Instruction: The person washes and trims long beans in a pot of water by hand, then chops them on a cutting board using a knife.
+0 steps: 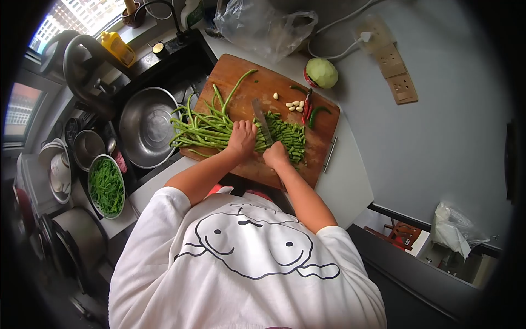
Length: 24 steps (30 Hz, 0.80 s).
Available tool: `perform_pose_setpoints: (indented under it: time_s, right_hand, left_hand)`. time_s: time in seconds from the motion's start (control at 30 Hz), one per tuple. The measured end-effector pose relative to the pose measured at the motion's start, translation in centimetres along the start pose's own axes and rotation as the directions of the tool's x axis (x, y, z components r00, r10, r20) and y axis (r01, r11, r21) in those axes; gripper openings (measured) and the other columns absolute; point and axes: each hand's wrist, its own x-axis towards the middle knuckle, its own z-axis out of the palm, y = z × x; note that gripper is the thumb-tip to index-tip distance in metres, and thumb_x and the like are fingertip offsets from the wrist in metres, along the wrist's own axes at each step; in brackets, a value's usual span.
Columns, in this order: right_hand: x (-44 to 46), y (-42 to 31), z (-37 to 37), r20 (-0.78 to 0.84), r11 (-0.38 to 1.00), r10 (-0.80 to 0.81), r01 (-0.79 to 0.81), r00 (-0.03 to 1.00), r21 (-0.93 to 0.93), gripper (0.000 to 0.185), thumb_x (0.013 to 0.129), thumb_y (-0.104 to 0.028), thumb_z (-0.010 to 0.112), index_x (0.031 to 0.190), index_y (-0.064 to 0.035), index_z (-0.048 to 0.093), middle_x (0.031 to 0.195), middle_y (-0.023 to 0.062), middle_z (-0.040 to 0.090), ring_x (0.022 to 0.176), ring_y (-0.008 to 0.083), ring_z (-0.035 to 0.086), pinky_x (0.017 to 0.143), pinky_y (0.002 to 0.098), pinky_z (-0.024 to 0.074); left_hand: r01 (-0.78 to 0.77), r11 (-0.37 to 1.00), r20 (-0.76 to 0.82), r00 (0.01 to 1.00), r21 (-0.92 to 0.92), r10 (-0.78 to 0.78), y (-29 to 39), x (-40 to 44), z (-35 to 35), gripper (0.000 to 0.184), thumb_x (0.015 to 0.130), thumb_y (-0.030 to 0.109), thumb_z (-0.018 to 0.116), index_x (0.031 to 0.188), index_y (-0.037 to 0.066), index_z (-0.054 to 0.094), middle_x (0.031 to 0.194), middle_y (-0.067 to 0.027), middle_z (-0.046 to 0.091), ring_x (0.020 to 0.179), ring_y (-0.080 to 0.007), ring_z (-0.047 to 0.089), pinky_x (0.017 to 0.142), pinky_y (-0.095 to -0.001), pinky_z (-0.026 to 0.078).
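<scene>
Long green beans [205, 129] lie in a bundle on the left of a wooden cutting board [230, 71]. My left hand [243, 137] presses down on the bundle, fingers curled over the beans near their cut ends. My right hand [276, 156] is closed round the handle of a kitchen knife [261, 120], whose blade stands close beside my left fingers. Right of the blade lies a pile of short cut bean pieces [289, 136]. Peeled garlic cloves [295, 105], a red chili [307, 107] and a green chili [318, 114] lie toward the board's upper right.
A metal basin [148, 127] sits in the sink left of the board. An oval dish of green vegetables [107, 186] stands lower left. Behind the board are a plastic bag [263, 27] and a pale green round vegetable [321, 73]. A drawer [405, 274] is at lower right.
</scene>
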Motion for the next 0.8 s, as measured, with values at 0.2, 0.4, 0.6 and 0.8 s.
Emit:
perform_pose_setpoints:
  time_s: [0.2,0.4,0.6,0.8]
  right_hand:
    - [-2.6,2.5,-0.6,-0.233,0.959,-0.26,0.279,0.937,0.054,0.03,0.073,-0.02,0.054,0.064,0.0091,0.055,0.061,0.029,0.051,0.066,0.0411,0.056,0.056,0.0428,0.0433]
    - [-8.1,2.3,-1.7,-0.148,0.984,-0.164,0.173,0.975,0.051,0.031,0.075,-0.023,0.051,0.068,0.0075,0.057,0.066,0.0293,0.053,0.068,0.0415,0.056,0.059,0.0448,0.0437]
    - [-7.8,2.4,0.7,-0.015,0.998,-0.069,0.07,0.997,0.01,0.034,0.076,-0.02,0.049,0.065,0.0118,0.054,0.065,0.0283,0.055,0.062,0.0376,0.058,0.065,0.0397,0.0479]
    - [-7.1,-1.0,-1.9,0.204,0.981,0.15,-0.17,0.967,0.088,0.031,0.079,-0.015,0.047,0.063,0.0114,0.052,0.047,0.0163,0.052,0.038,0.0241,0.053,0.039,0.0346,0.0454]
  left_hand:
    - [0.065,0.998,-0.041,0.997,0.003,-0.065,0.3,-0.9,-0.8,0.109,0.04,0.058,0.071,0.12,-0.005,0.032,0.107,-0.0162,0.043,0.111,-0.0319,0.035,0.1,-0.0468,0.016]
    - [0.06,0.998,0.059,0.997,-0.023,-0.058,-1.1,-2.4,-1.9,0.123,0.043,0.063,0.067,0.129,-0.007,0.015,0.133,-0.0199,0.023,0.128,-0.0343,0.009,0.102,-0.0505,0.0]
    - [-0.054,0.988,0.144,0.989,0.147,0.032,-1.6,-2.5,-1.2,0.108,0.045,0.06,0.068,0.121,-0.007,0.031,0.119,-0.0182,0.037,0.121,-0.033,0.025,0.103,-0.0493,0.005]
    - [-0.112,0.986,0.063,0.992,0.126,0.105,-2.1,-1.9,-0.4,0.082,0.047,0.053,0.07,0.103,-0.002,0.044,0.101,-0.0151,0.045,0.105,-0.0302,0.039,0.101,-0.0474,0.015]
